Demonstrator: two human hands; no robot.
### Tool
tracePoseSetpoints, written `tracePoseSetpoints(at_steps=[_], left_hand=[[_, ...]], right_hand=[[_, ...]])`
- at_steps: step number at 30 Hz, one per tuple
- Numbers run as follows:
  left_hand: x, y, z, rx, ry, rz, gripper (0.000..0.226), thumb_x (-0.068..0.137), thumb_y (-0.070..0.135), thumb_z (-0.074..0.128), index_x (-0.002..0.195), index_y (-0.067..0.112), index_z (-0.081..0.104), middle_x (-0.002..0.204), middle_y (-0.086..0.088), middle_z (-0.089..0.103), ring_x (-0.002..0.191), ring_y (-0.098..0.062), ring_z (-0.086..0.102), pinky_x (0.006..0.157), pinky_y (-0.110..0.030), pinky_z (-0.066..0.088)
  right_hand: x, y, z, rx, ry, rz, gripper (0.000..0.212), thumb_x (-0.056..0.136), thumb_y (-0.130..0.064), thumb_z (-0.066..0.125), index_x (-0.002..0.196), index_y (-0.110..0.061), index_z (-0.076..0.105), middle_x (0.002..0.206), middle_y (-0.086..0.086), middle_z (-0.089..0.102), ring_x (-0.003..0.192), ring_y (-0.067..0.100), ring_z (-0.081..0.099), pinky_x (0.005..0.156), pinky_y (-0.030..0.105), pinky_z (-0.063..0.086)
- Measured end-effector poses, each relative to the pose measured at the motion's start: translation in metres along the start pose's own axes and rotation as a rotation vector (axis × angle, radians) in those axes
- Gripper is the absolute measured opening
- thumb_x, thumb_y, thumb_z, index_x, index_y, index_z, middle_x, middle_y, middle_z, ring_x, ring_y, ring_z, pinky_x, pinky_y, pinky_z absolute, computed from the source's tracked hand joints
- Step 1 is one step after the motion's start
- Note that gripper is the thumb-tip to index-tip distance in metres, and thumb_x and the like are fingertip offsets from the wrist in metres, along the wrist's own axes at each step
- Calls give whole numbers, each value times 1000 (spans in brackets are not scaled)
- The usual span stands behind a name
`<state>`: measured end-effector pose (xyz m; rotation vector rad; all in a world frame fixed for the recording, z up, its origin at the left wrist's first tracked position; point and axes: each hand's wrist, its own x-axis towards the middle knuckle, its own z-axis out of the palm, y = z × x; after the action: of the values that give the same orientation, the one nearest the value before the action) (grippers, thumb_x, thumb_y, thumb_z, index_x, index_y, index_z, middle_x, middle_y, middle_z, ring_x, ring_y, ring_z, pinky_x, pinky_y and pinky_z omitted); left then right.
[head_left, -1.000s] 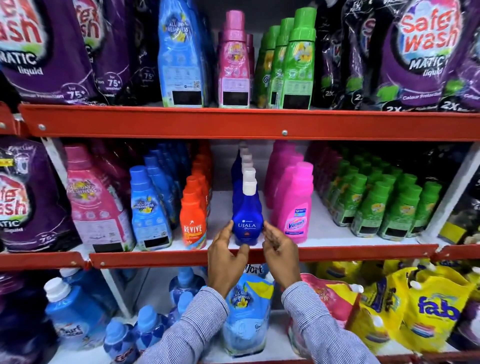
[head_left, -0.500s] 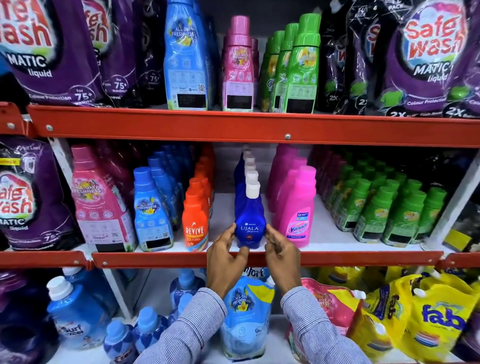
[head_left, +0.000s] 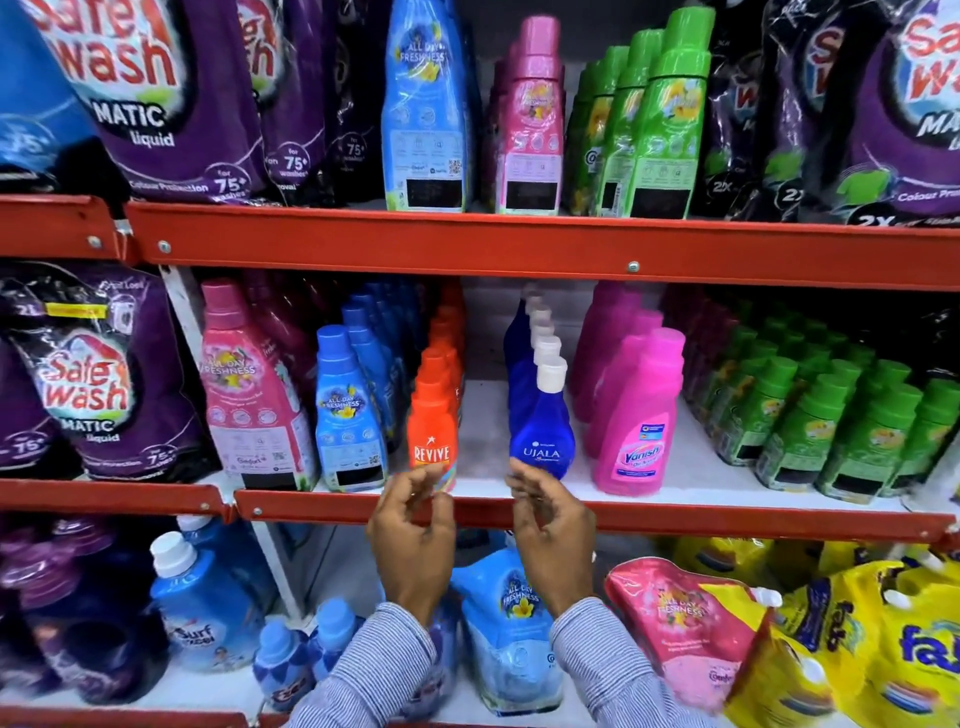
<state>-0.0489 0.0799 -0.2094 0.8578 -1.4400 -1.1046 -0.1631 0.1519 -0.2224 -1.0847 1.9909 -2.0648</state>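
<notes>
I see a rack of red shelves (head_left: 519, 244) full of laundry products, and my view is towards the middle shelf (head_left: 483, 415), which has a white board. At the far left of it stands a big purple Safe wash pouch (head_left: 93, 384), and at the right there are rows of green bottles (head_left: 795, 426). More to the centre stands a pink Vanish bottle (head_left: 641, 421). Just left of it is the blue Ujala bottle (head_left: 542, 441), upright at the near edge of the shelf, first in a row of the same bottles. An open gap of shelf separates it from the orange Revive bottle (head_left: 432, 426) on the left. My right hand (head_left: 556, 535) is directly below and in front of the Ujala bottle, its fingers loosely curled and gripping nothing. The fingertips reach the bottle's base, but they are blurred and I cannot tell if they touch it. My left hand (head_left: 413, 540) is also loosely curled and empty, in front of the Revive bottle's base, apart from the Ujala bottle.
</notes>
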Motion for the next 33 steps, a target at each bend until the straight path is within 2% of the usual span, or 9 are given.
tracePoseSetpoints(at_steps=[2,6,9,12,16,18,21,26,33], left_hand=[[11,-3,-9,-5,26,-15,35,79,15,60,112,24,69,114,-5,75,109,-22,71,104,-54,55],[26,-11,-21,89,-112,-51,54,88,3,67,141,9,56,141,-10,63,130,-23,61,116,-52,47],[32,-12,-26,183,-200,-24,66,87,20,68,149,8,47,150,-9,57,137,-21,56,118,-49,45],[38,-11,-27,204,-256,-11,66,90,14,71,150,9,46,152,-7,55,139,-18,54,118,-47,45],[45,-12,-27,225,-289,16,62,90,10,70,149,12,49,147,-5,61,132,-18,60,115,-45,48],[48,-12,-27,227,-293,18,62,90,11,70,148,12,50,146,-6,61,132,-18,60,116,-45,47],[49,-12,-28,241,-299,28,61,90,9,70,148,10,50,146,-7,61,133,-18,60,117,-44,46],[47,-13,-28,249,-284,40,60,90,8,69,147,8,51,144,-9,62,131,-20,61,116,-44,47],[47,-13,-27,256,-283,20,63,90,9,69,149,9,48,147,-9,60,133,-20,60,116,-45,47]], right_hand=[[0,-4,22,16,-93,23,45,85,8,53,124,-13,63,115,3,72,105,3,67,96,20,51],[7,-6,47,-15,-196,82,52,87,6,51,138,-6,48,139,8,56,126,8,55,111,30,42],[13,-8,53,-96,-206,84,54,87,6,50,139,-3,46,142,10,53,129,10,51,114,31,38],[15,-10,56,-127,-193,87,52,86,7,50,137,-2,49,138,7,56,123,3,53,107,18,39],[15,-14,59,-109,-236,80,53,84,10,48,134,-7,55,125,-8,60,106,-22,53,95,3,39],[15,-15,59,-95,-246,92,53,84,12,47,133,-7,55,124,-8,60,105,-22,55,95,5,40],[15,-16,60,-99,-239,103,52,84,12,47,133,-6,55,127,-2,62,112,-8,59,98,10,42],[16,-16,57,-91,-253,100,52,84,10,48,132,-8,56,121,-9,63,107,-15,59,98,10,44],[19,-14,54,-72,-273,105,51,85,8,50,133,-9,56,128,1,65,117,1,61,105,25,46]])
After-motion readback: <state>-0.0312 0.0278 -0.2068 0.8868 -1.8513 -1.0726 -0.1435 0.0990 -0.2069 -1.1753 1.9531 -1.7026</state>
